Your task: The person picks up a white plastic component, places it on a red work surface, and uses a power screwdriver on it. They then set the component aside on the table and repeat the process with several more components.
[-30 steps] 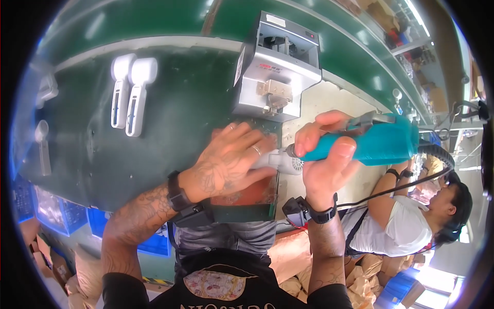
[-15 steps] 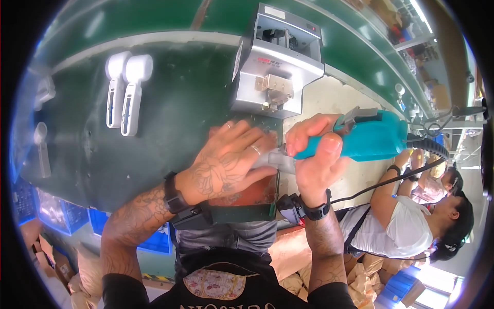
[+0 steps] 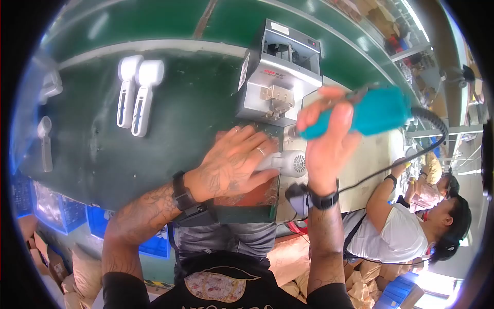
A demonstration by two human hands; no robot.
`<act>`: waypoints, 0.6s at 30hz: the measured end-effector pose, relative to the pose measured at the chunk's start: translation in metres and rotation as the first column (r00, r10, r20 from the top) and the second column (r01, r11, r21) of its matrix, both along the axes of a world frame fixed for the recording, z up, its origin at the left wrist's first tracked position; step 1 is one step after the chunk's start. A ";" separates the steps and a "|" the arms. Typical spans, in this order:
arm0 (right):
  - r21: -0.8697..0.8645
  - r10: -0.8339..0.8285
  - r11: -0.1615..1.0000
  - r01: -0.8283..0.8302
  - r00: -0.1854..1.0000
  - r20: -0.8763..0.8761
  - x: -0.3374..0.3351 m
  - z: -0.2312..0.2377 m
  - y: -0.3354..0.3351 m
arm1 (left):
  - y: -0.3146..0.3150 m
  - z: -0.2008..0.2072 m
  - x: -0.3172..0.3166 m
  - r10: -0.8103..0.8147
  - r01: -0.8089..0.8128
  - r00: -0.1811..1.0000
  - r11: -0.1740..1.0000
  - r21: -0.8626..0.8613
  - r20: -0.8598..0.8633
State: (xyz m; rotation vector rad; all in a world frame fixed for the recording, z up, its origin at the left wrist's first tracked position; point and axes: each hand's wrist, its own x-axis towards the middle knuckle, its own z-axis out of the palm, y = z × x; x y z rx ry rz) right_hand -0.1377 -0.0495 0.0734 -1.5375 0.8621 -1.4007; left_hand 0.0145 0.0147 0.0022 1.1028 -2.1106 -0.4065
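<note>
My left hand rests over a reddish-brown pad at the front of the green bench. Its fingers are closed round the handle of a white handheld device, whose round head with a slotted grille sticks out to the right. Most of that handle is hidden under the fingers. Above and right of the head, my right hand grips a teal corded electric screwdriver, tilted with its tip toward the left. The tip is apart from the device. The screwdriver is smeared by motion.
A silver-grey screw feeder stands behind my hands. Two more white devices lie side by side at the left, another farther left. The screwdriver's black cable loops down on the right. A co-worker sits at the right.
My right hand has lifted the screwdriver up and away from the white device. The device's head has turned, and its round grille now faces up.
</note>
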 end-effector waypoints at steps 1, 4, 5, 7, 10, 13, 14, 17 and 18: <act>-0.041 -0.047 0.998 0.047 0.999 -0.001 0.010 0.004 -0.008 | -0.002 -0.001 0.000 -0.001 0.001 1.000 1.000 -0.013 -0.016; -0.161 -0.069 0.985 0.061 0.997 -0.043 0.027 0.003 -0.030 | 0.000 0.003 0.006 -0.011 0.011 1.000 1.000 0.019 -0.018; -0.151 -0.040 0.988 0.039 0.999 -0.002 0.030 -0.002 -0.034 | -0.001 0.002 0.006 -0.007 0.008 1.000 1.000 0.015 -0.019; -0.128 -0.011 0.992 0.021 0.997 0.077 0.034 -0.011 -0.037 | 0.000 0.001 0.004 -0.029 0.030 0.997 1.000 0.007 -0.065; -0.142 0.024 0.990 -0.022 1.000 0.013 0.024 -0.013 -0.039 | -0.002 0.004 0.002 -0.015 0.014 0.999 0.999 -0.030 -0.037; -0.088 0.012 0.996 -0.008 0.999 0.046 0.028 -0.011 -0.031 | -0.002 0.000 0.001 -0.008 0.005 0.999 0.999 -0.042 -0.049; -0.086 0.003 0.996 0.001 0.999 0.044 0.027 -0.007 -0.027 | -0.002 0.000 0.002 -0.016 0.014 0.999 0.999 -0.039 -0.050; 0.011 0.035 0.999 -0.036 0.998 0.051 0.015 -0.003 -0.002 | -0.002 0.001 0.007 -0.001 0.001 1.000 0.999 0.035 -0.022; 0.021 0.013 1.000 -0.015 0.997 0.073 0.008 -0.002 0.008 | -0.002 0.001 0.007 0.007 -0.006 1.000 0.999 0.044 -0.028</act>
